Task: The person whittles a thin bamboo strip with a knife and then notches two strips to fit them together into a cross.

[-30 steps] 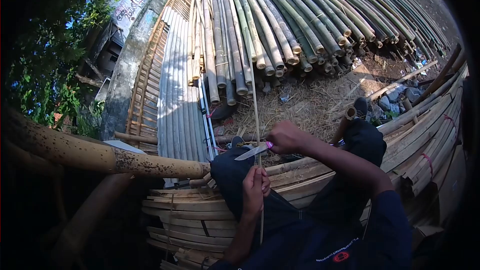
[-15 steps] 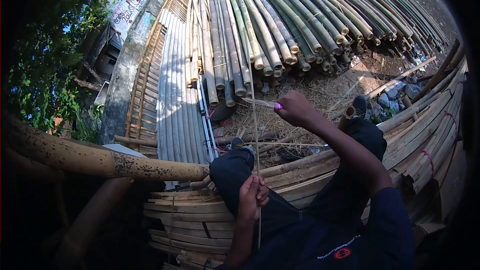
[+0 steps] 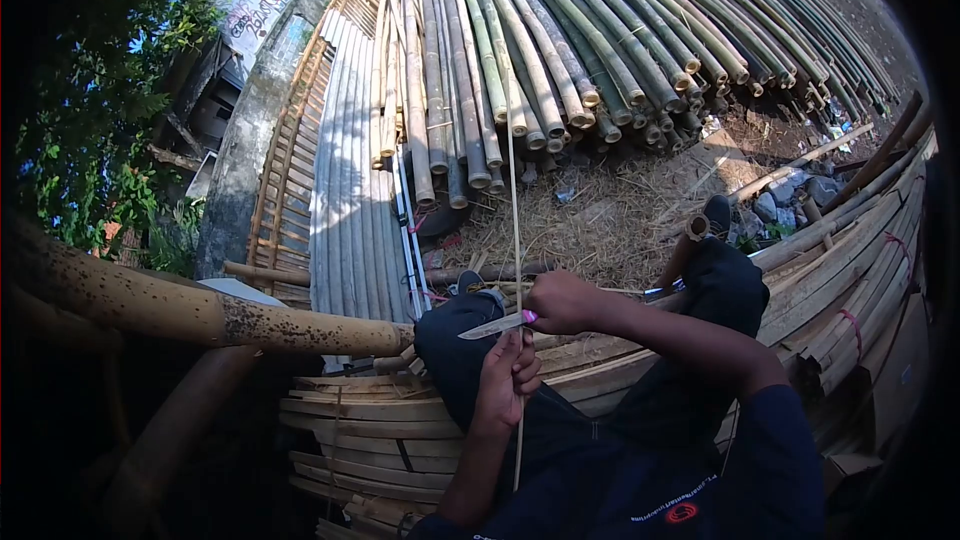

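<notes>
A long thin bamboo strip (image 3: pixel 516 210) runs upright between my legs, its lower end passing down over my dark shirt. My left hand (image 3: pixel 508 377) is closed around this strip above my lap. Just above it, my right hand (image 3: pixel 562 304) grips a knife (image 3: pixel 492 327) with a pink band near the blade. The blade points left and lies across the strip, close to the left fingertips. Most of the knife's handle is hidden inside my right fist.
Long bamboo poles (image 3: pixel 540 50) lie stacked ahead. Split bamboo slats (image 3: pixel 390 430) surround my seat, with pink-tied bundles (image 3: pixel 850 325) at right. A thick spotted bamboo pole (image 3: pixel 180 315) juts in from the left. Corrugated sheets (image 3: pixel 345 190) and a bamboo ladder-like frame (image 3: pixel 290 160) lie beyond.
My right hand has brought the knife down and toward me along the strip, from well ahead to just above my left hand. The left hand keeps its hold on the strip.
</notes>
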A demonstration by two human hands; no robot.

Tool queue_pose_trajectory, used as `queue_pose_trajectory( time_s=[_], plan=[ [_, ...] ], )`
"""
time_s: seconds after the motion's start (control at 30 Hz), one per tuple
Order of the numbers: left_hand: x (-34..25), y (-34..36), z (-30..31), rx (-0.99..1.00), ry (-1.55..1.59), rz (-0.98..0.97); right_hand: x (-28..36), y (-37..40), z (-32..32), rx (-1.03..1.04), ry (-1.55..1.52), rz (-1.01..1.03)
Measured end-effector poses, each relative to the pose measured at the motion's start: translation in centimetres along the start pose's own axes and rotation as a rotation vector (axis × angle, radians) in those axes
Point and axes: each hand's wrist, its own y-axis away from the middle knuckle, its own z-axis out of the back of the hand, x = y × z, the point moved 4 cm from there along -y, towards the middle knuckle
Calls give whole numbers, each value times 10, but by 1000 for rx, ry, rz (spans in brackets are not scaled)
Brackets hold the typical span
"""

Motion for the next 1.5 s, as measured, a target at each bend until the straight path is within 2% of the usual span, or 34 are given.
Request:
queue_pose_trajectory(
  time_s=[0.1, 0.17, 0.23, 0.3, 0.4, 0.43, 0.57, 0.67, 0.77, 0.9, 0.97, 1.03, 1.1, 1.13, 1.2, 1.23, 1.3, 1.33, 1.4, 1.43, 1.5],
  plan=[
    [2, 6, -7, -66, -88, -57, -5, -4, 3, 16, 38, 4],
    [0, 14, -11, -64, -108, -70, -41, -10, 10, -187, -1, -219],
    [12, 30, -20, -23, -99, -24, -99, -13, 50, -480, -70, -433],
    [10, 34, -21, 16, -112, 20, -116, -8, 92, -630, -252, -366],
    [-9, 26, -8, 26, -102, -2, -97, 0, 86, -502, -413, -353],
    [-14, 24, -8, 3, -124, -17, -76, 3, 82, -386, -355, -298],
    [-20, 14, -18, -17, -295, -60, -22, 3, 31, -135, -172, -39],
    [-11, 8, -14, -71, -402, -142, -3, 2, 20, -134, -103, 32],
    [-4, 8, -14, -122, -540, -206, -2, 3, 19, -106, 56, 27],
    [-6, 11, -14, -173, -669, -267, -5, 1, 24, -90, 87, 2],
    [-4, 13, -17, -176, -678, -276, -37, -9, 30, -211, 90, -270],
    [18, 29, -20, -89, -596, -137, -104, -6, 81, -587, -24, -529],
    [19, 29, -7, -62, -516, -109, -141, 8, 127, -718, -158, -585],
    [17, 28, -1, -46, -428, -82, -140, 15, 129, -724, -159, -584],
    [6, 23, 0, -30, -379, -44, -128, 20, 123, -643, -269, -443],
    [0, 21, -3, -17, -352, -39, -108, 16, 111, -502, -235, -437],
    [-3, 14, -4, 44, -323, -24, -69, 10, 73, -315, -53, -239],
    [-5, 11, -4, 47, -326, -23, -51, 7, 59, -137, -62, -227],
    [-8, 5, -10, 123, -163, 40, -26, 4, 31, -35, -69, -87],
    [-11, 3, -12, 99, -151, 20, -12, 3, 27, 25, -76, -57],
    [-9, 2, -12, 63, -189, -22, 2, 2, 19, 20, -43, -31]
  ],
)
